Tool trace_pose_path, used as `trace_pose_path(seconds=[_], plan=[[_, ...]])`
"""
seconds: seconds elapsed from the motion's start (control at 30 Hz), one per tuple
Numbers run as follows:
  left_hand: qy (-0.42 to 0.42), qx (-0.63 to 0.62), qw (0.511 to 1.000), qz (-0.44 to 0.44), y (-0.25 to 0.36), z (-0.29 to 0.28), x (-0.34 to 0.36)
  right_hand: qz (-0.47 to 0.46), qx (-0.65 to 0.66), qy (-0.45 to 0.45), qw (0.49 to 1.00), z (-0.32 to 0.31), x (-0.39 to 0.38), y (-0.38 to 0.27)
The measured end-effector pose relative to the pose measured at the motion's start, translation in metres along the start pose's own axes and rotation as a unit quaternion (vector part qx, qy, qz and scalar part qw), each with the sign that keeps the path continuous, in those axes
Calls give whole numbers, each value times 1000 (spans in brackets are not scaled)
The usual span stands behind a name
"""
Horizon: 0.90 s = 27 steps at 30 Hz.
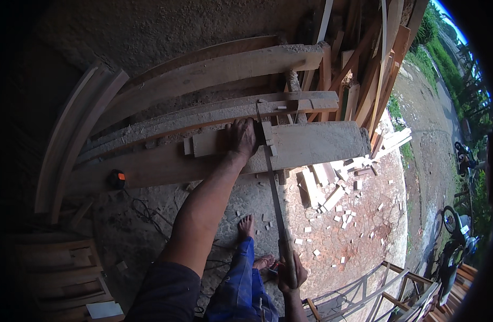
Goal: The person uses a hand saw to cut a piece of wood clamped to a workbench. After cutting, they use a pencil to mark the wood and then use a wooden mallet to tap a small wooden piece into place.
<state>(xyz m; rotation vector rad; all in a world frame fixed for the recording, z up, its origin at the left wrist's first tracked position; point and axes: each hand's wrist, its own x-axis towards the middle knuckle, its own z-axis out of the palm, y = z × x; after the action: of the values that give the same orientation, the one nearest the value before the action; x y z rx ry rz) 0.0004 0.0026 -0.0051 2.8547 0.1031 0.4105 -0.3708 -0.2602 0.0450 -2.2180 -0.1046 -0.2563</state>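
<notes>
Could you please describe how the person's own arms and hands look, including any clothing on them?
The left hand and right hand are both without gloves. A dark, plain-looking sleeve covers the left upper arm and ends near the elbow; the left forearm is bare. The visible part of the right forearm is bare too. No cables or watch show on either.

There are two hands [245,138] [291,272], one saw [275,191], one tape measure [116,178], two feet [246,226] [263,262] (offcuts [307,229]: dozens).
</notes>
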Motion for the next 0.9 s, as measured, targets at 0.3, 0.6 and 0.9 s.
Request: trace_pose_path(seconds=[0.3, 0.6, 0.9], plan=[[18, -1, 1000, 21, 12, -11, 4, 57, 55, -13, 997, 24, 77, -2], [5, -54, 999, 5, 13, -26, 1, 74, 46, 44, 995, -27, 20, -22], [-55, 58, 993, -90, 28, -58, -40, 118, 187, 87, 971, -95, 57, -60]])
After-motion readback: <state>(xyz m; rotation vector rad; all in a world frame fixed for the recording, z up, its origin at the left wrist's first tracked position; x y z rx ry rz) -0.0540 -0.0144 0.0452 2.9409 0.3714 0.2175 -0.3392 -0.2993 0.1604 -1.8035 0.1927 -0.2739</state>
